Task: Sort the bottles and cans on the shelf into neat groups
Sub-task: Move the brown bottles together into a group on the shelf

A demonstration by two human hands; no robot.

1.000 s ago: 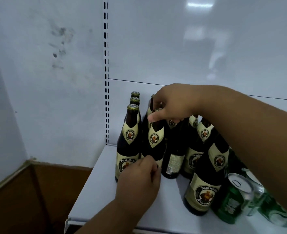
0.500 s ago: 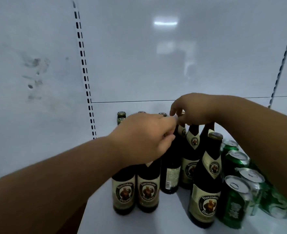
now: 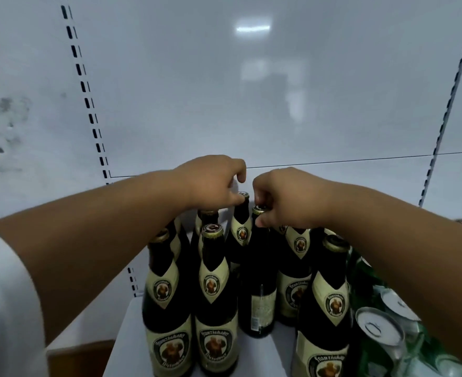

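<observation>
Several dark beer bottles with cream labels and gold caps stand grouped on the white shelf [image 3: 121, 346]. My left hand [image 3: 211, 183] reaches over the group and pinches the cap of a back bottle [image 3: 242, 229]. My right hand [image 3: 284, 198] grips the neck and cap of the bottle [image 3: 261, 300] standing with its back label toward me. Two bottles [image 3: 167, 317] [image 3: 215, 308] stand side by side at the front left, another [image 3: 326, 317] at the front right. Green cans [image 3: 379, 341] crowd the right, under my right forearm.
The white back panel [image 3: 251, 91] rises close behind the bottles, with slotted uprights at left [image 3: 88, 104] and right [image 3: 447, 104]. A brown surface [image 3: 80, 357] lies below the shelf's left edge. A stained white wall [image 3: 7, 126] is at left.
The view has moved closer and higher. My left hand rose from low in front of the bottles, passed over them, and now pinches a back bottle's cap; my right hand stays on a bottle top.
</observation>
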